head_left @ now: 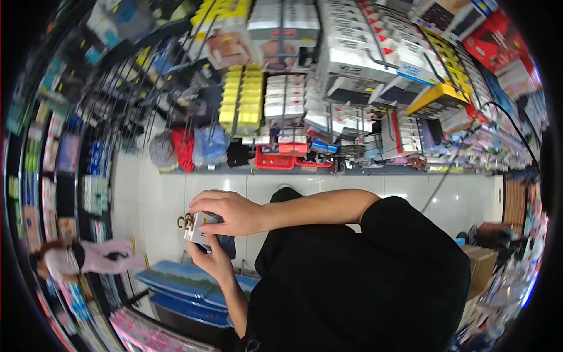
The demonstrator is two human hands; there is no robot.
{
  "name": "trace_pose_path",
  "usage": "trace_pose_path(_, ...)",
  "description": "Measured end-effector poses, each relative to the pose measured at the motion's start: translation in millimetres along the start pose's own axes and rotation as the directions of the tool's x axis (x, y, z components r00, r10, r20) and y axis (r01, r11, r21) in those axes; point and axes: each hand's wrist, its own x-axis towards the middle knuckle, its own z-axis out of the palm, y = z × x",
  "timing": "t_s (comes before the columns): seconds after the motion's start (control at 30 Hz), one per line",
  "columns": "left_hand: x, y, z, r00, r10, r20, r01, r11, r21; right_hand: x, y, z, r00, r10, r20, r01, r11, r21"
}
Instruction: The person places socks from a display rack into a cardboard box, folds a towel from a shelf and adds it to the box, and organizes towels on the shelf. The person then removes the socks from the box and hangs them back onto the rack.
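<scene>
Small white and grey packages (196,230) with gold-coloured hooks on their left side are held between both hands, left of centre. From above, my right hand (226,212) bends its fingers over their top edge. My left hand (212,258) grips the lower part, its thumb and fingers around them. Something dark blue (227,244) hangs just behind the packages, partly hidden by the hands.
Racks of boxed underwear (284,44) and yellow packs (240,100) stand across the top, with red baskets (274,159) below. A person (99,257) in pink trousers is at lower left. Blue boards (187,284) lie nearby; a cardboard box (480,267) is right.
</scene>
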Motion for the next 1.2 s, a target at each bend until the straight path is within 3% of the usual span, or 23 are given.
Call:
trace_pose_path(0.1,4.0,17.7,34.5,0.987,0.03,0.159,-0.023,0.999,-0.045,-5.1,9.7,-40.2,0.997,-0.026,-0.076,0.022,0.999,-0.047)
trace_pose_path(0.3,8.1,48.6,87.4,0.953,0.124,0.275,-0.082,0.984,-0.159,-29.3,-2.1,-87.0,0.953,-0.05,-0.3,0.001,0.987,-0.16)
trace_pose_path(0.47,-1.7,71.9,112.4,0.929,0.179,0.323,-0.098,0.963,-0.252,-48.5,-13.2,-122.1,0.94,-0.045,-0.337,-0.023,0.981,-0.193)
trace_pose_path(0.53,-6.8,84.7,112.6,0.913,0.167,0.371,-0.111,0.98,-0.167,-50.4,-15.9,-132.4,0.954,-0.011,-0.298,-0.051,0.978,-0.2)
trace_pose_path(0.67,-10.3,81.6,126.3,0.937,0.14,0.32,-0.054,0.963,-0.263,-45.2,-22.1,-143.0,0.959,-0.048,-0.28,-0.012,0.978,-0.207)
trace_pose_path(0.87,-18.4,103.6,165.0,0.958,0.171,0.229,-0.126,0.972,-0.198,-45.2,-11.1,-189.8,0.968,-0.144,-0.207,0.091,0.965,-0.246)
trace_pose_path(1.2,-24.6,143.0,256.6,0.936,0.301,0.18,-0.214,0.897,-0.386,-65.1,-25.6,-283.1,0.936,-0.234,-0.262,0.133,0.927,-0.352)
